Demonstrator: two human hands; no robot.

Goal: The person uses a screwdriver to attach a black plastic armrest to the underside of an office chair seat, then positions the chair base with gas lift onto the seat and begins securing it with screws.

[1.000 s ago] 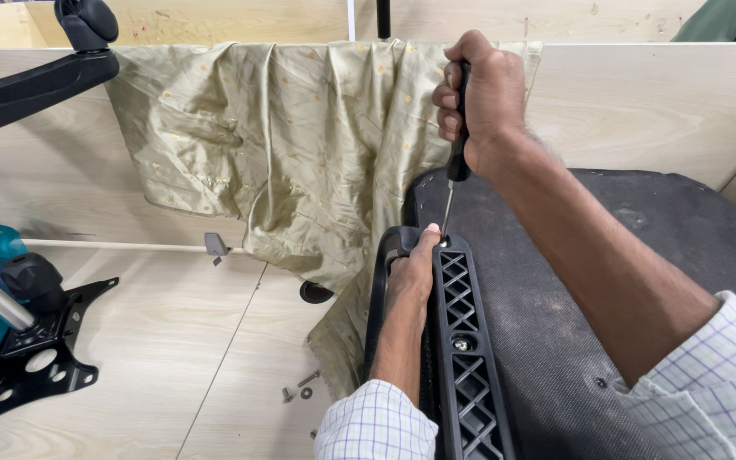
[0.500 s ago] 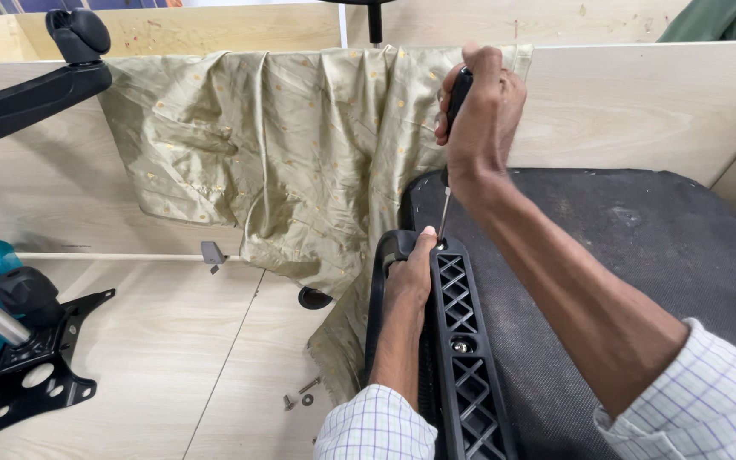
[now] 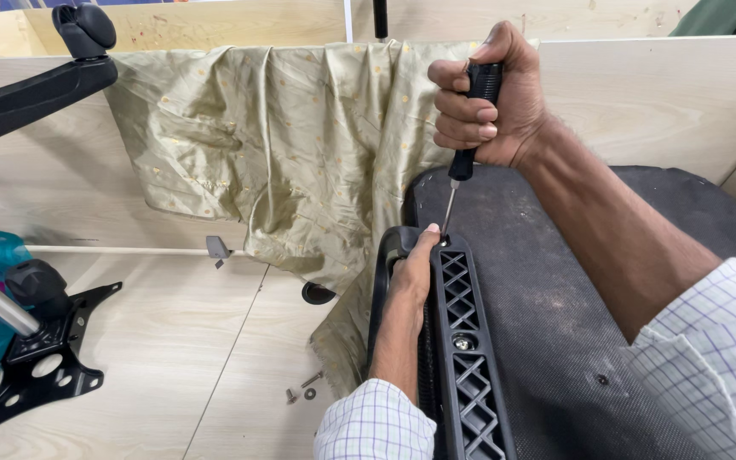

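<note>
My right hand (image 3: pixel 491 102) grips a black-handled screwdriver (image 3: pixel 468 132) held upright, its thin shaft pointing down to the top end of a black latticed plastic armrest bracket (image 3: pixel 468 349). The bracket lies on the dark underside of a chair seat (image 3: pixel 572 307). My left hand (image 3: pixel 415 268) rests on the bracket's left edge, fingertips touching the spot where the screwdriver tip meets it. A bolt head (image 3: pixel 462 343) shows lower in the lattice.
An olive-gold cloth (image 3: pixel 300 162) hangs over a wooden panel behind the seat. A black chair arm (image 3: pixel 36 85) reaches in at upper left. A black chair mechanism plate with metal cylinder (image 3: pixel 31 349) lies at left. Loose screws (image 3: pixel 304 390) lie on the wooden floor.
The view has shifted slightly; my right hand and the screwdriver stay over the bracket's top end, the handle turning a little in my grip. My left hand has not moved.
</note>
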